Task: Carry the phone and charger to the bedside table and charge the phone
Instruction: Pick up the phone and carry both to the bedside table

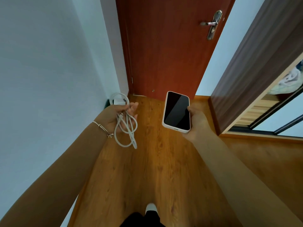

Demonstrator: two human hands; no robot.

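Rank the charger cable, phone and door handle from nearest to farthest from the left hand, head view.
1. Charger cable: held in the left hand.
2. Phone: to the right, in the right hand.
3. Door handle: far ahead, upper right.

I have a single view to work from, the camera worn on the person's head. It faces forward and tilts steeply down, so the wooden floor (155, 161) fills the middle and both forearms run up from the bottom corners. The left hand (114, 118) with the charger (125, 126) and the right hand (196, 122) with the phone (177, 110) sit near the centre, close to the lens. Farther off, the red door (164, 46) stands straight ahead, with the wall (49, 63) on the left and a brown cabinet (254, 71) on the right. The wide lens bends straight lines at the edges. A shoe tip (150, 208) shows at the bottom, right under the camera.
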